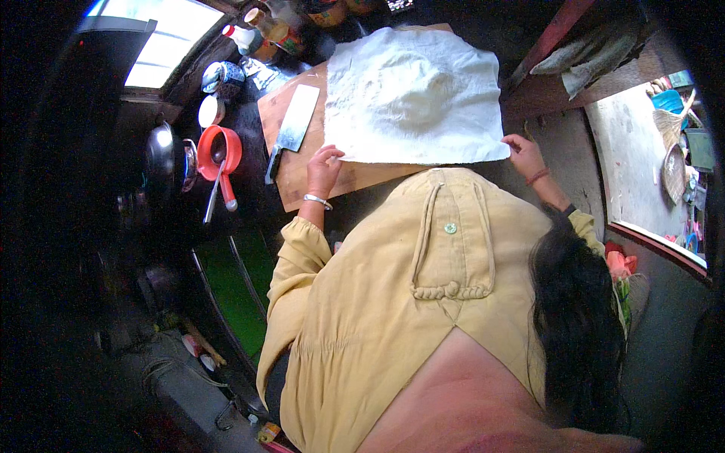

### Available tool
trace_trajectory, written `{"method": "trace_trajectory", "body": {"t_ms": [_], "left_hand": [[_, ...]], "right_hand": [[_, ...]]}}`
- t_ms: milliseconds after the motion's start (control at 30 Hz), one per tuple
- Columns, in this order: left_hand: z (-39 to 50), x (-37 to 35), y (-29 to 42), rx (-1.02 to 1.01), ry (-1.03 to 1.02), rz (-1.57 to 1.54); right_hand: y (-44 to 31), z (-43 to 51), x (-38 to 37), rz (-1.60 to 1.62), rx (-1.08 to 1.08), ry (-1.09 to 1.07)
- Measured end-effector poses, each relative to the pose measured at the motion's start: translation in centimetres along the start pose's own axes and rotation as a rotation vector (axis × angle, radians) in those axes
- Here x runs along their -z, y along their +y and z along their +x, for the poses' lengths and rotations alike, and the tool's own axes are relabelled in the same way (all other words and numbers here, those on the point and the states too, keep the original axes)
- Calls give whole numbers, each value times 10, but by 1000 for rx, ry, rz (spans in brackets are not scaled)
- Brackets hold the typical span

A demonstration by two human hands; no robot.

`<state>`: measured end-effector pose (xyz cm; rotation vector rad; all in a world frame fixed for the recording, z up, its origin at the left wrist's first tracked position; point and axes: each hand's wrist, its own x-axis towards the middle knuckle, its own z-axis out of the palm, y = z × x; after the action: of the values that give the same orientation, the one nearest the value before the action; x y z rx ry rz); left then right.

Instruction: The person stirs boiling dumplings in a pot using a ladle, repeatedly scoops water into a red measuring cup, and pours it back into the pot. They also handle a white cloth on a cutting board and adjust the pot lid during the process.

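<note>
A white cloth (408, 96) is spread over a wooden cutting board (306, 175), with a raised lump under or in its middle; what makes the lump is hidden. My left hand (323, 170) pinches the near left corner of the cloth. At the near right corner, my right hand (522, 154) has the cloth's edge between thumb and fingers. A cleaver (297, 122) with a dark handle lies flat on the board, left of the cloth and just beyond my left hand.
Left of the board are a red plastic ladle (229, 150) with a metal-handled spoon in it, a dark wok (161, 144) and a white round lid (211, 111). Several sauce bottles (272, 31) stand at the back. A dark red post (546, 45) rises at the right, near a doorway (640, 164).
</note>
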<state>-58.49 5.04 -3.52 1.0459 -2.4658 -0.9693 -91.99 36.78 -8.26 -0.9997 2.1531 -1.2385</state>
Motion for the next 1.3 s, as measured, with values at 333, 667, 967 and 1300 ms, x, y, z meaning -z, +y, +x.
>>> {"method": "trace_trajectory", "body": {"t_ms": [333, 667, 967, 1300], "left_hand": [[-46, -35, 50, 137, 3, 570], [-90, -66, 94, -48, -7, 277], [-137, -51, 91, 200, 9, 7], [-160, -22, 53, 339, 51, -159]], "right_hand": [[5, -26, 9, -356, 34, -342], [-5, -34, 29, -165, 36, -267], [-29, -28, 6, -178, 251, -566], [-68, -31, -10, -231, 252, -644]]}}
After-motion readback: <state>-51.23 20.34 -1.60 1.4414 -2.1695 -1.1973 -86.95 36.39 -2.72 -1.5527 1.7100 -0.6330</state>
